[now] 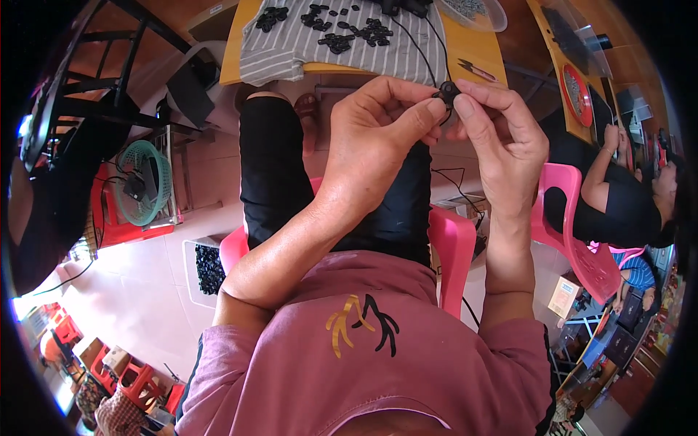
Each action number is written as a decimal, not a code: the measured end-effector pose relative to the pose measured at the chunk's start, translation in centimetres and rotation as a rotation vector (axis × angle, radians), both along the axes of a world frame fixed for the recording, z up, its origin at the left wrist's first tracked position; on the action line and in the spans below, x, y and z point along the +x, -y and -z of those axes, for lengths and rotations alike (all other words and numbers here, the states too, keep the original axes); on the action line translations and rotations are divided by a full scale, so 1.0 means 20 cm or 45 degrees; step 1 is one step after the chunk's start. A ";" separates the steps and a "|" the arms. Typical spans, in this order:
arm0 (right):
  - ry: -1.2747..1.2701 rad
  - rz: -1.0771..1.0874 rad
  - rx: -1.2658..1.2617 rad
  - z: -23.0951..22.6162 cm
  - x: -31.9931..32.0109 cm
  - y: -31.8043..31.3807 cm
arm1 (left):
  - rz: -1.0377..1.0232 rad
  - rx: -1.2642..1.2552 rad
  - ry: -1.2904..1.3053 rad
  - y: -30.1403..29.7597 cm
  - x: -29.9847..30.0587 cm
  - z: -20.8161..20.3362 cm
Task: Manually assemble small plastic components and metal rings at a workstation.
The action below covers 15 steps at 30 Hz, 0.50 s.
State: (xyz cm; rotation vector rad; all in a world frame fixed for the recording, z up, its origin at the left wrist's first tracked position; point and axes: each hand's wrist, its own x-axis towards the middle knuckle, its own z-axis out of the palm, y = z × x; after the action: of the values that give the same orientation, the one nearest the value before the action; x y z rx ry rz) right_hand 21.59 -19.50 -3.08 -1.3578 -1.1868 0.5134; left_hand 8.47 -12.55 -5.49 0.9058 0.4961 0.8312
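Close to the near edge of the table, I hold a small black part (448, 87) with a rounded end between both hands' fingertips. My left hand (374, 134) pinches it from the left with thumb and forefinger, the other fingers curled under. From the right, my right hand (505, 134) grips it in the same way. Thin black cables (427, 58) run from near the part up to a black object at the table's far edge. On a grey striped cloth (273, 54) beyond my hands lie several piles of small black pieces (374, 33). The part's exact kind is hidden by my fingers.
Thread snips (476, 70) lie on the wooden table (494, 54), near a clear tub (487, 14) of small metal pieces. A green basket (166, 182) stands at left, a white bin (190, 269) of black pieces below it. Another person (618, 196) works at right, beside a pink chair (567, 240).
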 end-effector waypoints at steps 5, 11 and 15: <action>0.044 -0.008 0.060 0.02 -0.01 -0.02 | -0.004 -0.048 0.018 -0.01 -0.01 0.01; 0.025 -0.027 0.037 0.00 0.01 -0.02 | -0.016 -0.019 0.046 -0.03 -0.01 0.02; 0.014 -0.040 0.029 0.01 0.01 -0.03 | -0.014 -0.017 0.005 -0.03 -0.01 0.01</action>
State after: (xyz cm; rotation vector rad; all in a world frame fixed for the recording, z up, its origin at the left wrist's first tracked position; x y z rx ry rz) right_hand 21.73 -18.95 -3.25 -1.3259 -1.2208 0.5136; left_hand 8.24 -11.95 -5.68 0.8895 0.5028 0.8386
